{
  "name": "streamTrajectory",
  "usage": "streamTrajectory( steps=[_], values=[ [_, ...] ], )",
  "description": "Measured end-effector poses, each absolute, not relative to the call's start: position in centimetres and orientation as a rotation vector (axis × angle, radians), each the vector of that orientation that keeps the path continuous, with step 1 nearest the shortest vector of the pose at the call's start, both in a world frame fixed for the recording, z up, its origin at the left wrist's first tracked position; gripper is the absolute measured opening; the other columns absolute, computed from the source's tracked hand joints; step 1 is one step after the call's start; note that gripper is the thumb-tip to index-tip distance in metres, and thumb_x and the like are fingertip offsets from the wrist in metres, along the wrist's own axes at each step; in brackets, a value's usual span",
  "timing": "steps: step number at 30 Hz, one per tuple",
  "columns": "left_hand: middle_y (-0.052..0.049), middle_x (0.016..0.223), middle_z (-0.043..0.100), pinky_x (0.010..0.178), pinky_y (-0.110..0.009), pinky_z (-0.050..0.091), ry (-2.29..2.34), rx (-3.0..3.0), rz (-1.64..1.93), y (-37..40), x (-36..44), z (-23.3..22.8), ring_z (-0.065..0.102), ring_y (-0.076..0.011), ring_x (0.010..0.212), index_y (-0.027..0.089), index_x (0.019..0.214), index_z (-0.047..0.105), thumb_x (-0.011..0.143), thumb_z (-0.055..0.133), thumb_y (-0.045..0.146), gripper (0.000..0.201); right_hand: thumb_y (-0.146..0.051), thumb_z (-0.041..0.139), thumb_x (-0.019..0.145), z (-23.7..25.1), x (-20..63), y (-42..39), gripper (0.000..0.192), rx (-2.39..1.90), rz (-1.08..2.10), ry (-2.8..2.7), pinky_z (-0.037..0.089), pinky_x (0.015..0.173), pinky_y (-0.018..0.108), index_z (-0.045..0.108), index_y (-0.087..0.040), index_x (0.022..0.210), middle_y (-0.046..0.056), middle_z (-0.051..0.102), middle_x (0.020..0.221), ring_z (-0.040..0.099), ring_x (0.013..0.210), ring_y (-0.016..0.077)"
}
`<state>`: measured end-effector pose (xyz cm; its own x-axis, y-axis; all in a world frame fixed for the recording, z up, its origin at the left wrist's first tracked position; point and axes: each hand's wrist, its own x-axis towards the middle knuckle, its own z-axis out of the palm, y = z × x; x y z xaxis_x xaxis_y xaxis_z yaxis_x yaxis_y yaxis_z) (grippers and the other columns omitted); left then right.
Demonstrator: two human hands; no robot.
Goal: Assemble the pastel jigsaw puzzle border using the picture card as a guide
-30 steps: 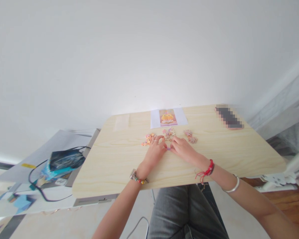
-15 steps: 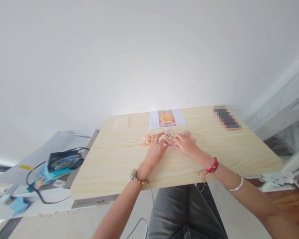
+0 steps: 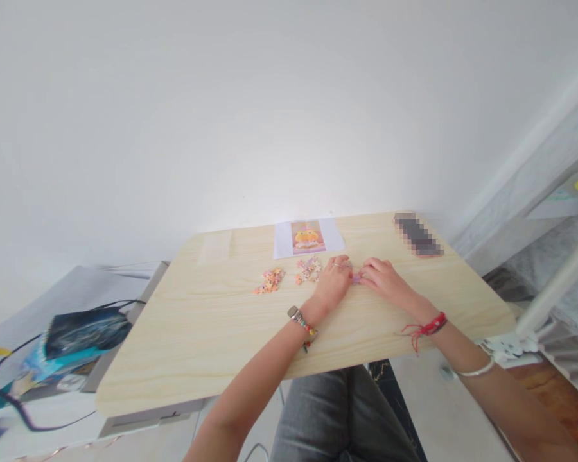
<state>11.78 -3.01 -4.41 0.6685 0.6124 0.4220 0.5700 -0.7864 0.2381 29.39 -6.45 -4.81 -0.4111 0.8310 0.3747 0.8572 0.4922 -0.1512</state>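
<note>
My left hand point(image 3: 334, 280) and my right hand point(image 3: 384, 278) rest on the light wooden table point(image 3: 212, 333), fingertips meeting over a small purple puzzle piece point(image 3: 356, 278) that both pinch. Left of my left hand lie two small heaps of pastel puzzle pieces point(image 3: 308, 269), the other heap point(image 3: 270, 280) further left. Behind them lies a printed picture point(image 3: 308, 237) of a yellow figure on white paper. Whatever lies under my palms is hidden.
A blurred dark flat object point(image 3: 418, 234) lies at the table's far right corner. A dark bag with a black cable point(image 3: 84, 328) sits on a lower surface to the left. A white pole point(image 3: 556, 282) stands at right. My grey-trousered legs point(image 3: 337, 417) are under the table's near edge.
Both hands have shifted right along the table, away from the two heaps, still together on the purple piece. The view has swung to the right.
</note>
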Motion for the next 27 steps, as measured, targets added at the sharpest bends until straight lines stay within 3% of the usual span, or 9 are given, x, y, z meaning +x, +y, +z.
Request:
streamTrajectory(
  steps=[4,8,14,27],
  values=[
    [-0.013,0.120,0.046,0.094,-0.048,0.042,1.112,2.767,0.805,-3.7,8.9,-4.5,0.041,-0.0285,0.117,0.016,0.088,0.057,0.074,0.064,0.017,0.015,-0.022,0.052,0.085,-4.4,27.8,-6.5,0.016,-1.347,-0.066,-2.324,0.039,0.079,0.034,0.060,-0.017,0.097,0.008,0.056,0.094,0.054,0.089,0.0188],
    [-0.011,0.123,0.042,0.093,-0.050,0.043,1.271,2.739,0.860,-4.8,3.5,-5.4,0.043,-0.0290,0.115,0.019,0.093,0.057,0.071,0.065,0.013,0.024,-0.018,0.056,0.081,-3.8,24.3,-5.8,0.014,-1.277,0.005,-2.387,0.038,0.080,0.034,0.061,-0.015,0.094,0.008,0.055,0.095,0.052,0.090,0.0193],
    [-0.011,0.116,0.047,0.087,-0.049,0.046,1.518,2.631,0.936,-5.8,-2.2,-7.3,0.047,-0.0277,0.108,0.019,0.089,0.057,0.072,0.063,0.013,0.019,-0.016,0.057,0.080,-3.9,20.1,-3.4,0.008,-1.276,0.028,-2.521,0.038,0.074,0.032,0.060,-0.017,0.088,0.006,0.053,0.094,0.051,0.085,0.0188],
    [-0.010,0.108,0.049,0.084,-0.041,0.047,1.497,2.595,0.734,-4.7,2.2,-5.0,0.052,-0.0225,0.098,0.018,0.093,0.060,0.075,0.059,0.012,0.018,-0.017,0.058,0.080,-4.2,19.9,-2.9,0.002,-1.327,0.034,-2.538,0.038,0.071,0.030,0.057,-0.016,0.080,0.005,0.053,0.089,0.051,0.084,0.0181]
  ],
)
